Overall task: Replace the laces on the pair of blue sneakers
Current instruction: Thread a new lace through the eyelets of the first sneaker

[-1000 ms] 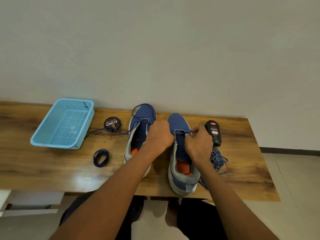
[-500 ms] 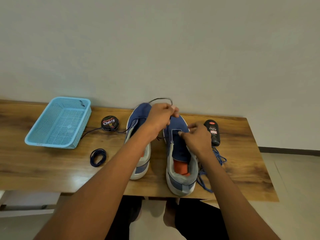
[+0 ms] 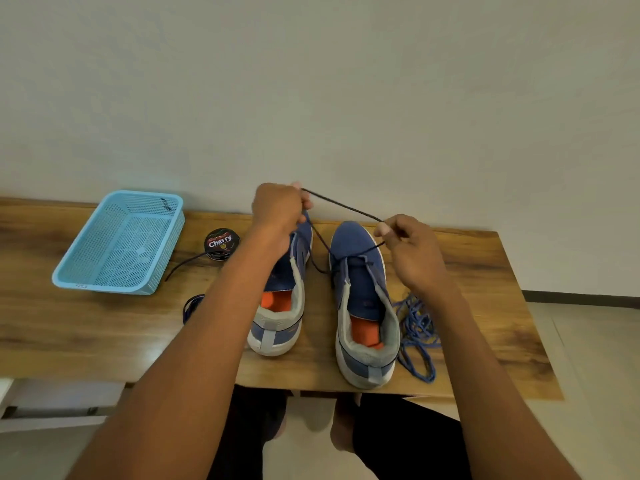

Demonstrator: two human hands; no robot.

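Observation:
Two blue sneakers with grey heels and orange insoles stand side by side on the wooden table, the left sneaker (image 3: 280,320) partly behind my left forearm, the right sneaker (image 3: 363,306) in full sight. A dark lace (image 3: 341,206) runs through the right sneaker's front eyelets and stretches taut in the air between my hands. My left hand (image 3: 277,211) pinches it above the left sneaker's toe. My right hand (image 3: 412,247) pinches the other part beside the right sneaker's toe. A coiled dark lace (image 3: 190,306) lies left of the shoes.
A light blue mesh basket (image 3: 69,271) stands at the table's left. A round Cherry polish tin (image 3: 221,243) sits between basket and shoes. A tangle of blue laces (image 3: 417,332) lies right of the right sneaker. The table's front edge (image 3: 311,388) is close to the heels.
Both hands have lifted off the right sneaker and drawn apart, pulling the dark lace up and taut between them. The black polish bottle is now hidden behind my right hand.

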